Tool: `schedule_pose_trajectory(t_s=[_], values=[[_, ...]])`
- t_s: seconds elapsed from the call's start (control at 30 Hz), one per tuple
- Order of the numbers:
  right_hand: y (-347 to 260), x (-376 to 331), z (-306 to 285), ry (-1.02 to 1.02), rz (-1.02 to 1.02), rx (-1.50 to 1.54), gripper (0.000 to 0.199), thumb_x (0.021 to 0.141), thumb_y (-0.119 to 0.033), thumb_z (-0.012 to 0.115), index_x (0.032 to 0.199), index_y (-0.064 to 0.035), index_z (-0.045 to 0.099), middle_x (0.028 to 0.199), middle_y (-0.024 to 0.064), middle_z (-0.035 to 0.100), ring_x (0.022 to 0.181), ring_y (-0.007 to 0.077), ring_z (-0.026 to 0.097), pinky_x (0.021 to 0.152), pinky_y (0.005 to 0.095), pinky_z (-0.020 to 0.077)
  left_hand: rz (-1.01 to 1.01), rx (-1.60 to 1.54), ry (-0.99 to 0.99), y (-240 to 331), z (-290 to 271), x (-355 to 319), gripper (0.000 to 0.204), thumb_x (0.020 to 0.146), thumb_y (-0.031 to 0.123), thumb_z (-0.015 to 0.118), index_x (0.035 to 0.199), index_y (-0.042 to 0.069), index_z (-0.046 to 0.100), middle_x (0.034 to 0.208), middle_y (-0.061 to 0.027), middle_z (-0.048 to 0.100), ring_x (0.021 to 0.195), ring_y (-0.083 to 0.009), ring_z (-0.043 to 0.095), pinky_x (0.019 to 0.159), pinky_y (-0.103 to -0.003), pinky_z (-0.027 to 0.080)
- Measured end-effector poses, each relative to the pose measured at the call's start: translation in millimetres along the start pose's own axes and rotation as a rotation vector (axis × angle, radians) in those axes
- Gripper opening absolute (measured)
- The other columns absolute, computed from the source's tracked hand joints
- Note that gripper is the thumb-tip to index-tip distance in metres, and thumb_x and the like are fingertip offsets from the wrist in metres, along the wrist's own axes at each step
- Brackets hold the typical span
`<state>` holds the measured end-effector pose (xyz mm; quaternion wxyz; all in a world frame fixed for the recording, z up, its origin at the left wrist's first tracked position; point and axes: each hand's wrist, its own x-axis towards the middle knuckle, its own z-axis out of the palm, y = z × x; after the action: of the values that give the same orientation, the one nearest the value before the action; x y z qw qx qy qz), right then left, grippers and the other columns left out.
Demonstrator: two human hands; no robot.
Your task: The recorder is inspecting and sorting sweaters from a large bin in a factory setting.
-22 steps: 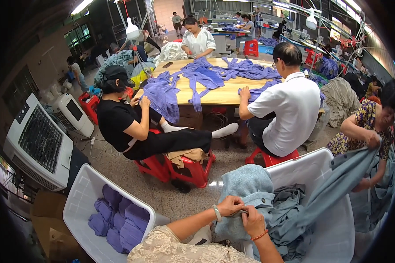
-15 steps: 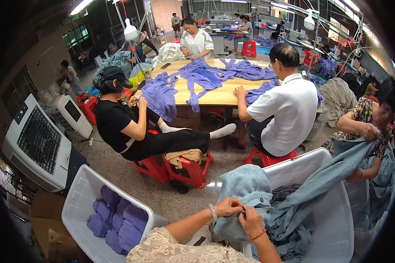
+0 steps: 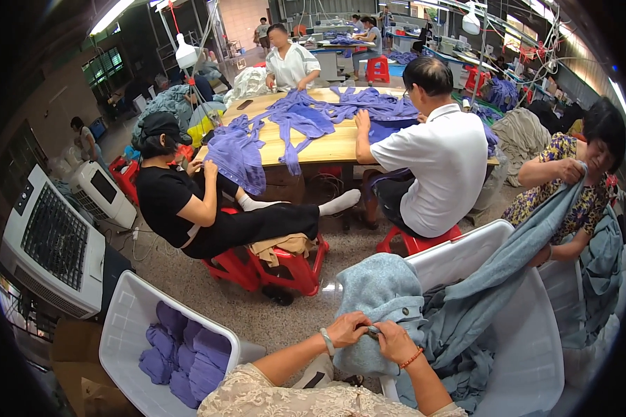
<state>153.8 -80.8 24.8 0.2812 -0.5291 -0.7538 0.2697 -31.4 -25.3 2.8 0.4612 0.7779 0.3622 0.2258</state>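
Note:
A light grey-blue knitted cardigan (image 3: 380, 292) lies bunched in front of me, with a few dark buttons along its edge. My left hand (image 3: 348, 329) pinches the buttoned edge between thumb and fingers. Right beside it, my right hand (image 3: 398, 342) grips the same edge, and the fingertips of both hands nearly meet around a dark spot, perhaps a button. Part of the cardigan hangs over the near rim of a white bin (image 3: 548, 372), where more grey-blue knitwear (image 3: 459, 351) is heaped.
Folded purple knitwear (image 3: 188, 354) fills part of another white bin (image 3: 122, 320) at left. A co-worker at right holds a long grey-blue garment (image 3: 515, 260) over the bin. Others work round a wooden table (image 3: 327, 149). Red stools (image 3: 302, 271) and an air cooler (image 3: 55, 240) stand nearby.
The view has shifted slightly. My hands have moved a little apart along the cardigan's edge, still holding it. The co-worker at right has raised the long garment higher.

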Motion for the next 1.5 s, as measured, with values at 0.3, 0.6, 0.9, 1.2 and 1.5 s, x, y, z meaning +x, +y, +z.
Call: schedule_pose_trajectory(t_s=[0.3, 0.6, 0.9, 1.2, 1.5], values=[[-7.0, -8.5, 4.2, 0.005, 0.062, -0.135, 0.014, 0.081, -0.021, 0.059, 0.085, -0.0081, 0.058, 0.080, 0.0116, 0.057, 0.071, 0.0321, 0.059, 0.059, 0.0411, 0.0475, 0.012, 0.020, 0.018, -7.9, 3.3, -0.9, 0.011, 0.076, 0.010, 0.059, 0.086, 0.005, 0.060, 0.080, -0.0129, 0.060, 0.077, -0.0293, 0.059, 0.069, -0.036, 0.048], [40.1, -37.8, -42.4, 0.075, 0.224, -0.055, 0.012, 0.082, -0.017, 0.057, 0.088, -0.0081, 0.061, 0.080, 0.0124, 0.057, 0.077, 0.0319, 0.059, 0.067, 0.0407, 0.0478, 0.068, 0.359, 0.151, 16.4, -12.1, 7.7, 0.012, 0.070, -0.001, 0.062, 0.082, 0.003, 0.058, 0.075, -0.0109, 0.053, 0.068, -0.0276, 0.056, 0.063, -0.035, 0.045], [51.7, -60.3, -12.6, 0.155, 0.189, -0.033, 0.010, 0.079, -0.010, 0.057, 0.085, -0.0033, 0.060, 0.080, 0.0176, 0.056, 0.077, 0.0374, 0.056, 0.068, 0.0444, 0.0466, 0.167, 0.758, -0.157, 43.8, 82.2, 90.2, 0.014, 0.072, 0.011, 0.058, 0.082, 0.004, 0.063, 0.092, -0.0163, 0.059, 0.088, -0.0318, 0.058, 0.073, -0.039, 0.049], [40.1, -50.1, -28.4, 0.221, 0.266, -0.181, 0.011, 0.077, -0.011, 0.058, 0.085, -0.0045, 0.061, 0.084, 0.0165, 0.060, 0.076, 0.0363, 0.059, 0.068, 0.0438, 0.0485, -0.012, 0.662, -0.269, 36.2, 71.4, 99.5, 0.015, 0.075, 0.010, 0.054, 0.085, 0.002, 0.063, 0.094, -0.0242, 0.059, 0.085, -0.0397, 0.060, 0.075, -0.044, 0.049], [34.2, -37.8, -27.3, 0.340, 0.157, -0.056, 0.015, 0.070, -0.004, 0.062, 0.085, -0.0013, 0.058, 0.078, 0.0161, 0.061, 0.072, 0.0352, 0.060, 0.063, 0.0403, 0.0484, -0.328, -0.292, -0.284, 12.9, 62.6, 100.7, 0.015, 0.073, 0.016, 0.071, 0.074, 0.003, 0.065, 0.063, -0.0032, 0.062, 0.055, -0.0101, 0.056, 0.049, -0.026, 0.044]])
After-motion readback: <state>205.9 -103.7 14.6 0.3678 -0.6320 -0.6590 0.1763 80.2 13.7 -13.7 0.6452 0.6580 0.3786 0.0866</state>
